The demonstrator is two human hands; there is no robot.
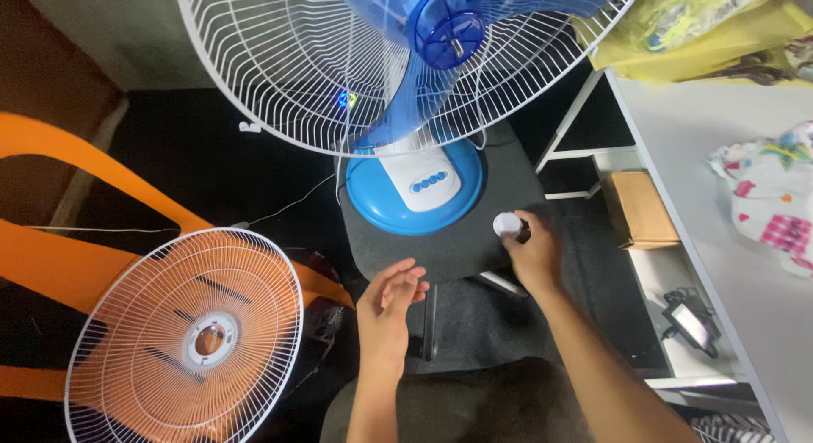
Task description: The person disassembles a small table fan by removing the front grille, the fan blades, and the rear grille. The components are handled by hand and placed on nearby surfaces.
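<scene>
Scene lit from upper right: white worktop (728,206) rendered bright, floor (203,155) lost in deep shadow. Fan blade (398,113) slightly blurred; wide-angle bending seen at edges.

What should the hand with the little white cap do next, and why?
Probably lift the white cap up toward the blue blade hub. The right hand pinches the cap above the dark seat, the front grille lies off to the side, and the hub's metal shaft looks bare. The left hand is open and empty.
</scene>
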